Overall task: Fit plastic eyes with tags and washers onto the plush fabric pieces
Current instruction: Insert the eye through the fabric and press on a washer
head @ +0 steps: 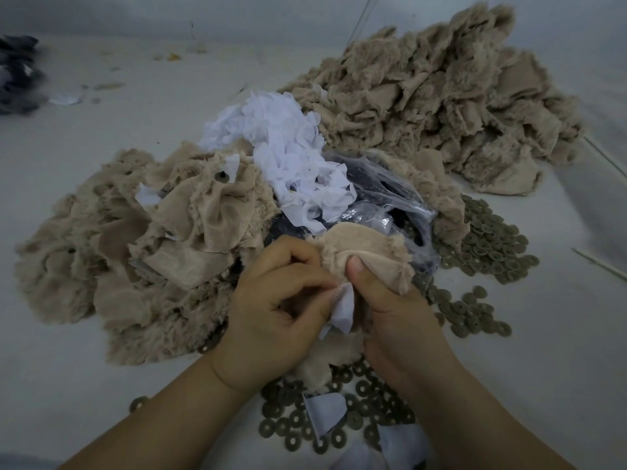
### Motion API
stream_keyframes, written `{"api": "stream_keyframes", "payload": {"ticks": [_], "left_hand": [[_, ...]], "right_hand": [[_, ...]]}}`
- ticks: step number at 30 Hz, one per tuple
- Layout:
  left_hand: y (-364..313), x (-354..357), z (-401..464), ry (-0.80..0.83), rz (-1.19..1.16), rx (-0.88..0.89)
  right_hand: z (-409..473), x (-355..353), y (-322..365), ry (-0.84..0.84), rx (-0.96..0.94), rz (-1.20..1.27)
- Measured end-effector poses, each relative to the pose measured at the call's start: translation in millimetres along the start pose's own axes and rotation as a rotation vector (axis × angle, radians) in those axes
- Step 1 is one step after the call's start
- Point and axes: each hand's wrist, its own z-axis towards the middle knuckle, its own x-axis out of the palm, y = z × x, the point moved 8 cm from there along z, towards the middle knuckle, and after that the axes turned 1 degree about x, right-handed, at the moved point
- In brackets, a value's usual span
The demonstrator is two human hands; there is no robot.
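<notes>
Pinching a white tag (342,308), left hand (281,300) meets right hand (390,300), which grips a beige plush piece (369,247) before a clear plastic bag (390,201) of dark eyes, washers (488,245) loose alongside.

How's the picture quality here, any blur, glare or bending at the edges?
Head view: dim, flat light; hands and the plush piece are fairly sharp; the dark fabric at far left is smeared; the plastic bag shows glare; wide-angle curvature bends the table edges.

A beige plush piece (368,256), backing side up, is bunched above the washers (356,401). A white tag (342,308) hangs against it.
</notes>
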Motion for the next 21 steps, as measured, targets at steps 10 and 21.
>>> {"api": "stream_keyframes", "payload": {"ticks": [10,21], "left_hand": [[16.8,2.3,-2.8,-0.149,-0.119,-0.333],[31.7,13.0,-11.6,-0.104,-0.236,-0.536]], "right_hand": [[-4.6,-1.4,8.5,-0.007,-0.142,-0.136],[-2.4,-6.9,5.8,-0.055,-0.110,-0.168]]}}
